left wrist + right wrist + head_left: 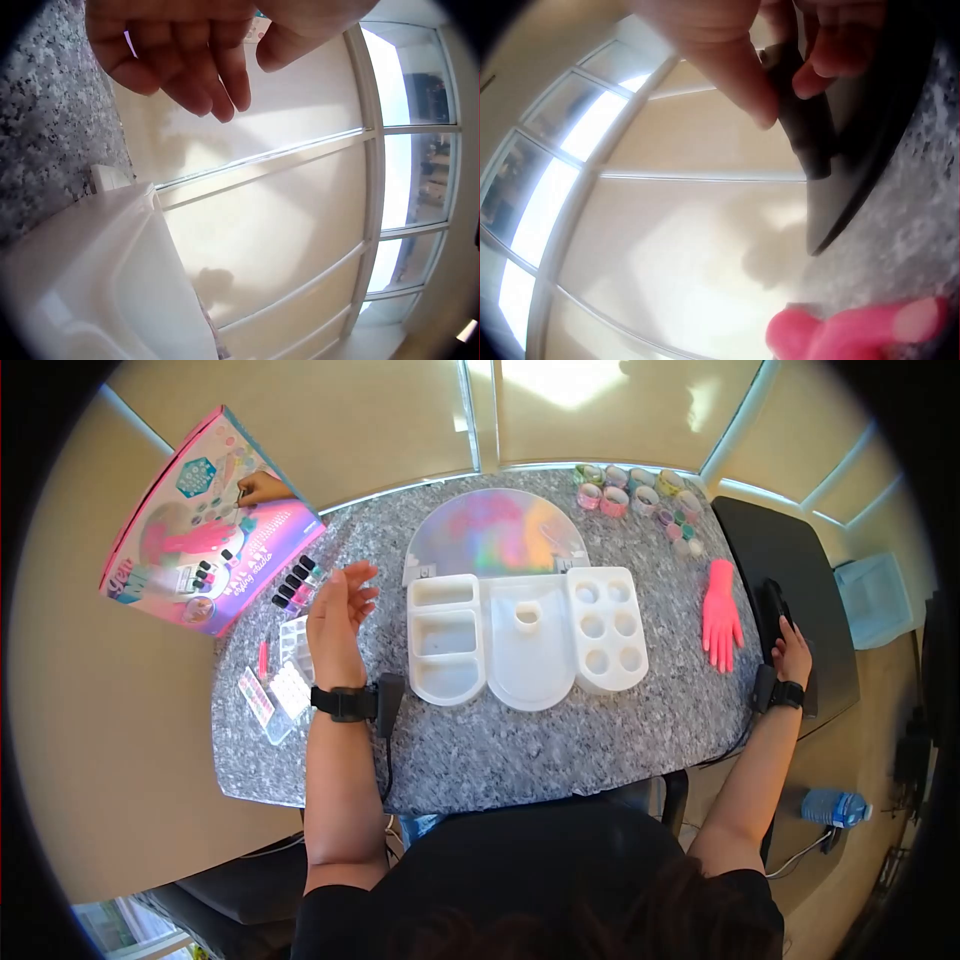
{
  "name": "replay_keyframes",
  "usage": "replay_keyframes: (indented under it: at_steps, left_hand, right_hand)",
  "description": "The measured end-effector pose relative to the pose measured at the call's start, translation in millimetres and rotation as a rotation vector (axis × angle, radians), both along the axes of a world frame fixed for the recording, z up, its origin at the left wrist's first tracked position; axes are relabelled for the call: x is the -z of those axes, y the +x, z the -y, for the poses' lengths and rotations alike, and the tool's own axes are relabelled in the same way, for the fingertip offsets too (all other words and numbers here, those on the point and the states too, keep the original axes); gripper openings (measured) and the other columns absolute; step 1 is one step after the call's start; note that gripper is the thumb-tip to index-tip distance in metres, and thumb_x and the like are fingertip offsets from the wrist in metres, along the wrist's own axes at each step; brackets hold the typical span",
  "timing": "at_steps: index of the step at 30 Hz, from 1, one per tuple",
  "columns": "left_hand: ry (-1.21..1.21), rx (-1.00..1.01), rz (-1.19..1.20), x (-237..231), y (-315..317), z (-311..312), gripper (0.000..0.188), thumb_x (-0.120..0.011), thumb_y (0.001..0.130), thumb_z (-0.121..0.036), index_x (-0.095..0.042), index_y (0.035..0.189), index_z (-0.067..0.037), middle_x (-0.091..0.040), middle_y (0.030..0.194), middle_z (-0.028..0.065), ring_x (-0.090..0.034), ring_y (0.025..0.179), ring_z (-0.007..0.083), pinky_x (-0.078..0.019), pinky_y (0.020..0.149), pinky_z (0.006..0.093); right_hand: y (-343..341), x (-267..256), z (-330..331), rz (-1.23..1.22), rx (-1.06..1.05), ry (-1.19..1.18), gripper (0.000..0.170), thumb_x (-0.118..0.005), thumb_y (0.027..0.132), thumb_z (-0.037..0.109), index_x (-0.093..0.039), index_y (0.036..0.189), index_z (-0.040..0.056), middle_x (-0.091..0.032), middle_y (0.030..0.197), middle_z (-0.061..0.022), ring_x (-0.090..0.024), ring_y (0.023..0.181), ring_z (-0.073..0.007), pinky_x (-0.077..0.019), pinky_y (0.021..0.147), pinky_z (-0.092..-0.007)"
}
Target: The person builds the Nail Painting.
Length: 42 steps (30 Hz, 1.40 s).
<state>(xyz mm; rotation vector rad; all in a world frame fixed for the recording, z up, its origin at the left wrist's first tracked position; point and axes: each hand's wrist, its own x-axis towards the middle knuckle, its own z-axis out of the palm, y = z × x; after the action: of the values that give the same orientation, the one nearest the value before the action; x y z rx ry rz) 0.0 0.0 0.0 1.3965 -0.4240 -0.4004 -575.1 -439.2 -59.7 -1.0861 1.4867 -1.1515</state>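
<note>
This looks like an office-type room, though its exact sort cannot be told. Beyond the speckled table (pixel 560 760) stand beige framed panels (pixel 640 430), like office partitions, and high over the table's far side run bright glass panes (pixel 397 180). Right of the table are a pale blue bin (pixel 880 600), a water bottle (pixel 833 807) and a white cable (pixel 803 854). On the table, a colourful nail-art box (pixel 215 525) suggests a craft spot.

On the table (pixel 470 760), bottles (pixel 291 585) lie left of the tray (pixel 530 670); a model hand (pixel 719 610) lies right.
</note>
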Motion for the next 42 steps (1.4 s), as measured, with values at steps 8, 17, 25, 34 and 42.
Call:
replay_keyframes:
  at_steps: [8,17,25,34,42]
  left_hand:
    - [0.003,-0.016,-0.021,8,-10,-11,0.042,-0.058,0.117,-0.041,-0.075,0.130,-0.005,-0.079,0.124,0.0078,-0.069,0.100,0.0130,-0.0549,0.093,0.0317]
    - [-0.059,-0.056,-0.018,24,-3,-13,0.039,-0.059,0.116,-0.040,-0.077,0.121,-0.006,-0.079,0.113,0.0058,-0.061,0.082,0.0084,-0.0484,0.076,0.0266]
    - [-0.285,-0.266,-0.286,12,0,-10,0.043,-0.058,0.116,-0.039,-0.052,0.080,-0.015,-0.052,0.074,-0.0019,-0.031,0.049,0.0062,-0.0225,0.047,0.0264]
    - [-0.270,-0.243,-0.302,19,1,-8,0.044,-0.058,0.116,-0.038,-0.050,0.079,-0.015,-0.046,0.072,-0.0028,-0.028,0.051,0.0074,-0.0225,0.049,0.0288]
    - [-0.281,-0.306,-0.296,21,-1,-7,0.040,-0.060,0.115,-0.037,-0.053,0.082,-0.014,-0.049,0.074,-0.0024,-0.032,0.052,0.0077,-0.0268,0.049,0.0274]
  right_hand:
    - [23,-28,-19,-0.047,0.055,-0.082,0.075,-0.090,0.095,0.033,-0.057,0.156,0.0037,-0.068,0.114,0.0006,-0.056,0.082,-0.0065,-0.0474,0.059,-0.0224]
    - [199,-116,-124,0.776,-0.449,-0.192,0.032,-0.069,0.109,0.023,-0.067,0.136,0.0045,-0.070,0.127,-0.0027,-0.058,0.091,-0.0117,-0.0462,0.077,-0.0293]
    - [264,-72,-122,1.090,-0.414,0.033,0.011,-0.067,0.108,0.021,-0.063,0.106,0.0108,-0.062,0.094,0.0016,-0.053,0.081,-0.0143,-0.0447,0.069,-0.0320]
    - [254,-47,-95,0.793,-0.602,0.254,0.023,-0.070,0.105,0.030,-0.070,0.121,0.0126,-0.061,0.093,0.0052,-0.050,0.076,-0.0112,-0.0409,0.064,-0.0273]
    - [241,-49,-85,0.611,-0.641,0.123,0.024,-0.069,0.107,0.033,-0.073,0.120,0.0144,-0.065,0.094,0.0073,-0.051,0.077,-0.0094,-0.0410,0.064,-0.0276]
